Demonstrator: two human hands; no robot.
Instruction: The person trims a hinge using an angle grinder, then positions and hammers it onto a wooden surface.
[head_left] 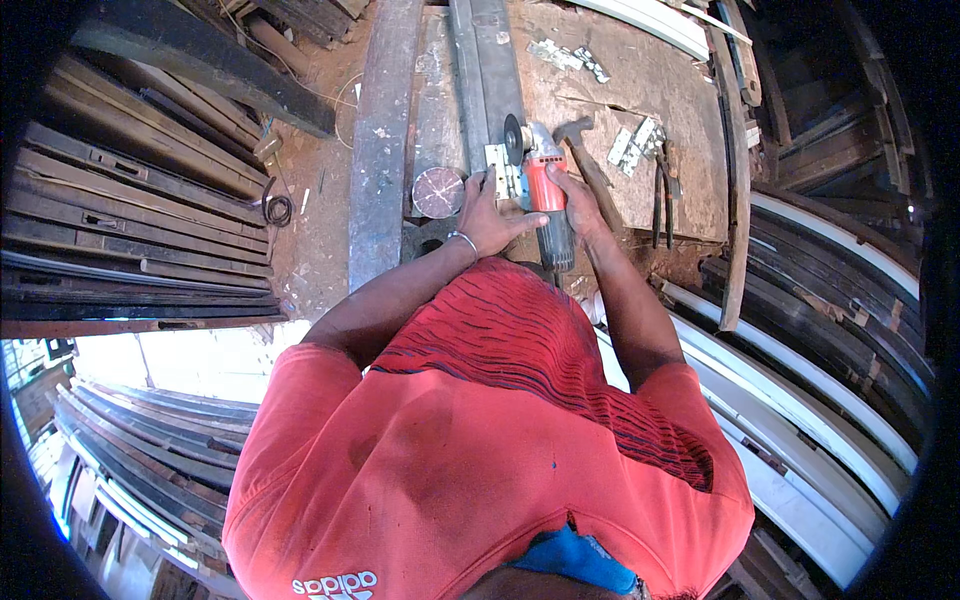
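Observation:
An angle grinder (546, 190) with an orange body and dark rear housing is in my right hand (577, 205), whose fingers are closed around its body. Its dark disc (513, 138) stands on edge at the far end. Just left of it lies a silver metal hinge (500, 160) on the bench. My left hand (490, 222) reaches to the hinge's near edge, fingers stretched forward and thumb spread toward the grinder. The fingertips appear to touch the hinge; their undersides are hidden. Beside the left hand sits a round, brownish disc-shaped thing (438, 192) with pale lines.
Right of the grinder are a hammer (590, 165), more silver hinges (636, 145) and dark-handled pincers (660, 195). Further hinges (568, 58) lie at the back of the wooden bench (690, 100). Long timber pieces (130, 205) are stacked at left, and white lengths (790, 440) at right.

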